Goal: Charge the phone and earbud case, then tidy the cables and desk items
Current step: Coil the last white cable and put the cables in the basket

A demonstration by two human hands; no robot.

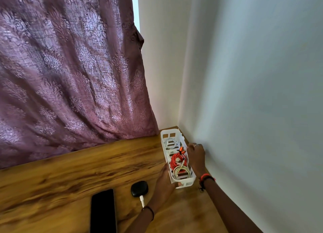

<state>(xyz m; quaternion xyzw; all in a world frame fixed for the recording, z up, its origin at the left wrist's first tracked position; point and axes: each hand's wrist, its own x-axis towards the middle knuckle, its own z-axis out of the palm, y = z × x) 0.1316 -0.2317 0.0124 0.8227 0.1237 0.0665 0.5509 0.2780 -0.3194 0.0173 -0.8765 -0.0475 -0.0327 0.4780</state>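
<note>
Tidying seems nearly done: the cable-filled basket [185,184], lower right, is gripped by left hand [166,179] and right hand [196,154]; earbud case [139,188] is plugged in, phone [103,212] unclear.

Black phone [103,211] lies flat on desk [70,171], screen dark. Black rounded earbud case [139,188] sits just right of it, white plug [142,198] in its near side. White slotted basket [185,184] in the desk corner holds coiled cables: white cable [170,143] far, orange cable [176,160] middle, cream cable [180,171] near. Left hand [166,180] and right hand [195,154] grip its sides.
</note>
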